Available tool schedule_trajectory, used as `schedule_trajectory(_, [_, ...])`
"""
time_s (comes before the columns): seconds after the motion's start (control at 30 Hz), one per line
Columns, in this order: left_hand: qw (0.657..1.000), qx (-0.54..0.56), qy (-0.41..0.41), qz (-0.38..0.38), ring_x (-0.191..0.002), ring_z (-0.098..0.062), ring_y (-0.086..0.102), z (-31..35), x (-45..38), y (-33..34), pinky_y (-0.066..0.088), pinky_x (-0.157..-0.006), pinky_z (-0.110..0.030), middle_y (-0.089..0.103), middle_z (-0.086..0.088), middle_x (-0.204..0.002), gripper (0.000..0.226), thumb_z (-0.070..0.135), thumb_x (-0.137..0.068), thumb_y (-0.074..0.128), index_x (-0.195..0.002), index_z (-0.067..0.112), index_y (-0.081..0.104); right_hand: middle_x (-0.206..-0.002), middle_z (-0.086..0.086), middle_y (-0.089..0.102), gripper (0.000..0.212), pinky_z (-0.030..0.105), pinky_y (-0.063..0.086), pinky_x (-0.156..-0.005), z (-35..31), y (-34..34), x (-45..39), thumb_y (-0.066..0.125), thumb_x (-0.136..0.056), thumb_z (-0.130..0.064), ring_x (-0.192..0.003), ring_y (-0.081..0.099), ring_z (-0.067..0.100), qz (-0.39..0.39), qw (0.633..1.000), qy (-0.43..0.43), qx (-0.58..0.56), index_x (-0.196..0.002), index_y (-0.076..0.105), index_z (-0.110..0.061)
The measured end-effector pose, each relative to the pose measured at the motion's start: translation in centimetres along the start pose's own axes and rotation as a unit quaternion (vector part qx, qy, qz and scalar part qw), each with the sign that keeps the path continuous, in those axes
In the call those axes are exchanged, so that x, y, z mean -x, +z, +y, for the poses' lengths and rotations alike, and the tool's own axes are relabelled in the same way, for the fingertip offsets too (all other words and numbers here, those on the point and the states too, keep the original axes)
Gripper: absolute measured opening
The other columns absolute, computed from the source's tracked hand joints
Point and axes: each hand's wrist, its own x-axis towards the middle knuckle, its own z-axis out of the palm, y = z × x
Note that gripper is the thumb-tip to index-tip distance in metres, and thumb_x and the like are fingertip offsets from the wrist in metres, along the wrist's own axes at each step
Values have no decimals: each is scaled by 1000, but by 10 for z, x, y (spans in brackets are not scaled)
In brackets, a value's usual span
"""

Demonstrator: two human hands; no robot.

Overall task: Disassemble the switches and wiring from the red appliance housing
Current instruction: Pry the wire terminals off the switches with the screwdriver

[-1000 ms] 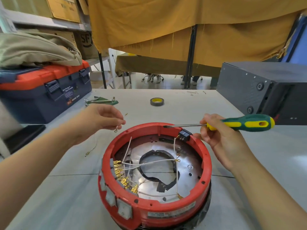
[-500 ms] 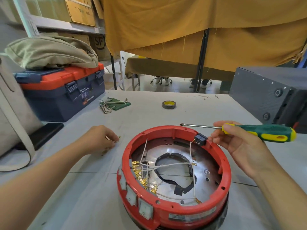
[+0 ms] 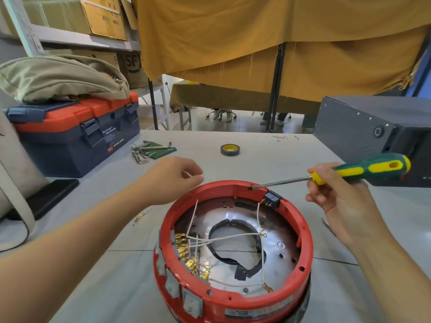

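The round red housing (image 3: 233, 297) stands open side up in front of me. Grey rocker switches (image 3: 192, 303) sit in its near left wall, with brass terminals (image 3: 184, 248) and white wires (image 3: 233, 237) behind them. A black switch (image 3: 271, 199) is mounted on the far right rim. My right hand (image 3: 338, 206) holds a green and yellow screwdriver (image 3: 368, 169), whose tip rests at the far rim just left of the black switch. My left hand (image 3: 170, 178) hovers beyond the far left rim, fingers pinched on what looks like a short white wire (image 3: 193, 175).
A blue and red toolbox (image 3: 70, 141) with a beige bag on top stands far left. Hex keys (image 3: 149, 150) and a tape roll (image 3: 229, 149) lie beyond the housing. A dark grey box (image 3: 373, 131) is at the right. A loose terminal wire (image 3: 140, 216) lies left of the housing.
My left hand dipped toward the table, then rose and moved right toward the housing's far rim. The screwdriver tip dropped onto the rim. The view shifted left.
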Motion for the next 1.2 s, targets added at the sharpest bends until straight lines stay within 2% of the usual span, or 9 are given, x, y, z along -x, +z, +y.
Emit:
schedule_trajectory(0.13, [989,-75,18,-123,-130,-20,41,52,-1,25,33,-108,-38,41,3,-146,78,71,-81,45,-144,28,33,-53,-6,51,16,19,43,-49,-1,-4,-2,68,-80,-28,-47,44,8,35,999,-28,19,-73,66,-13])
schedule_trajectory(0.23, [976,-146,20,-158,-141,-28,22,68,3,47,22,-112,-54,20,0,-156,99,86,-71,32,-150,32,7,-52,-8,50,24,20,42,-49,-1,-6,-2,60,-92,-22,-48,42,8,72,994,-65,49,-71,67,-17])
schedule_trajectory(0.33, [974,-166,28,-154,-145,-26,6,69,4,59,11,-111,-63,5,4,-158,107,93,-61,21,-148,37,-6,-50,-9,47,21,22,41,-49,-7,-4,0,58,-89,-23,-47,42,8,91,986,-114,79,-71,63,-15])
schedule_trajectory(0.47, [974,-136,64,-169,-145,-22,3,66,3,62,3,-110,-66,4,7,-155,110,93,-54,21,-148,40,-3,-45,-4,49,25,21,39,-46,-12,-3,2,57,-88,-30,-41,43,9,110,973,-160,124,-66,57,-17])
schedule_trajectory(0.67, [974,-106,98,-177,-135,-19,25,69,-10,57,10,-111,-60,22,10,-144,93,86,-64,46,-142,46,15,-42,-3,51,33,18,38,-41,-18,2,-1,56,-87,-39,-37,46,9,105,962,-170,186,-63,55,-18])
schedule_trajectory(0.8, [980,-48,149,-124,-128,-15,33,64,-12,62,12,-116,-43,35,12,-135,77,74,-72,54,-137,43,29,-41,-3,51,39,22,39,-46,-23,12,-7,56,-87,-39,-37,47,9,86,947,-199,238,-62,53,-10])
schedule_trajectory(0.9, [978,-20,177,-109,-126,-13,34,59,-15,65,19,-111,-32,39,12,-136,73,71,-76,55,-138,39,33,-42,-2,50,37,24,42,-48,-26,22,-7,58,-88,-37,-37,49,9,70,930,-230,278,-62,53,-11])
schedule_trajectory(1.03, [973,1,209,-102,-124,-10,37,57,-16,68,26,-106,-28,42,11,-137,71,64,-78,57,-137,30,37,-44,2,49,39,23,42,-46,-29,29,-6,60,-92,-29,-36,49,8,61,917,-251,303,-58,49,-12])
schedule_trajectory(1.2, [972,1,208,-110,-122,-8,38,56,-19,69,30,-106,-29,44,12,-136,77,70,-72,50,-137,30,37,-45,7,49,41,21,40,-44,-26,33,-4,60,-93,-26,-36,48,10,67,909,-262,317,-57,44,-20])
